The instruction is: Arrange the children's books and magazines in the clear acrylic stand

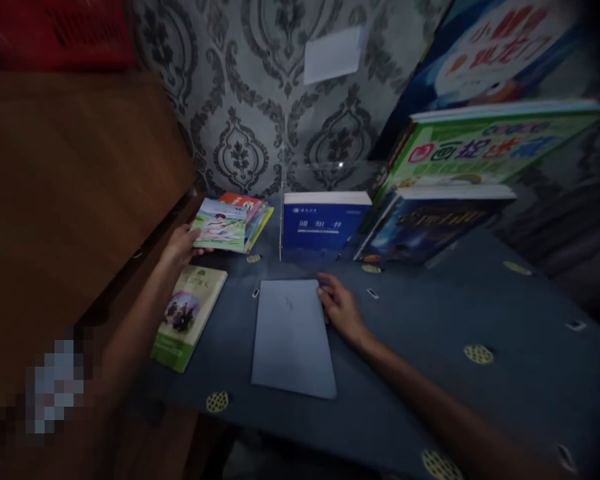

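At the back left, my left hand (pixel 179 247) has its thumb on the cover and its fingers under the edge of a thin picture book (pixel 221 225), closed on it. That book, with a figure on a green and blue cover, lies over a small stack of colourful booklets (pixel 263 223). My right hand (pixel 344 308) touches the upper right edge of a plain pale booklet (pixel 293 340) lying flat in front of me. Its index finger is stretched out and the other fingers are loosely bent, holding nothing.
A green and cream book (pixel 193 313) lies at the left of the dark tabletop (pixel 410 373). Behind stands a clear holder with a blue book (pixel 325 223). Larger books (pixel 440 220) stand at the right. A wooden cabinet (pixel 80 187) borders the left side; patterned wallpaper (pixel 240 147) covers the wall.
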### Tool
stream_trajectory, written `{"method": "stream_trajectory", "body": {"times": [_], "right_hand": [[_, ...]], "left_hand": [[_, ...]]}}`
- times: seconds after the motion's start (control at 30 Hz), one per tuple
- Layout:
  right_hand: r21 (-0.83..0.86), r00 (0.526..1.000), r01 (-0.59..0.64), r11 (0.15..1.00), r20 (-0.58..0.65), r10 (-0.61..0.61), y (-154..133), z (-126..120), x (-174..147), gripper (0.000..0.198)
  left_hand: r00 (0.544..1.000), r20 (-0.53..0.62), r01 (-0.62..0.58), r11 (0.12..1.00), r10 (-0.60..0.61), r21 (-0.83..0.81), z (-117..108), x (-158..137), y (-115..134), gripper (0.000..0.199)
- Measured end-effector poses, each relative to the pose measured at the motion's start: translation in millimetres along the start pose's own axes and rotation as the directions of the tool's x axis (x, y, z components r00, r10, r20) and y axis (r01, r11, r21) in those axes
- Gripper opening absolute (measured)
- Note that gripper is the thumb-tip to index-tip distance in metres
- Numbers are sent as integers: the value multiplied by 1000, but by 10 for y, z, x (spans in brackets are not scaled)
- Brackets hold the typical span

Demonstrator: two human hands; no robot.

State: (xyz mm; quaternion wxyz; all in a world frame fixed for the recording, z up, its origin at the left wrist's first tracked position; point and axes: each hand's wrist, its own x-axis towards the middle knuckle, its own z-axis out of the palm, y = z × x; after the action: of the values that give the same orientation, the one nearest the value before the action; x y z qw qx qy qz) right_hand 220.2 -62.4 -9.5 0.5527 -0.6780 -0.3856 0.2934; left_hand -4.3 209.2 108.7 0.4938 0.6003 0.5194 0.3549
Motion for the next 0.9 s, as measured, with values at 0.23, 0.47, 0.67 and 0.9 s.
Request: {"method": "stream_trajectory", "body": {"times": [0.23,0.47,0.67,0.9], "right_hand": [[60,999,-36,998,1,36,-10,-13,-21,50],[130,995,-97,987,42,92,-12,8,-57,72],[333,975,-152,931,204,86,-67,102,-81,69],[475,973,12,880,196,-120,-454,52,-231,53]], "left_hand": [[930,296,292,928,-218,-232,60,-1626,-584,29],[808,512,245,957,-291,157,240,-2170,-868,47],[883,449,-373,788,138,490,232,-1959,-740,32],[969,212,-126,992,130,-32,599,-1752,-810,61]]}}
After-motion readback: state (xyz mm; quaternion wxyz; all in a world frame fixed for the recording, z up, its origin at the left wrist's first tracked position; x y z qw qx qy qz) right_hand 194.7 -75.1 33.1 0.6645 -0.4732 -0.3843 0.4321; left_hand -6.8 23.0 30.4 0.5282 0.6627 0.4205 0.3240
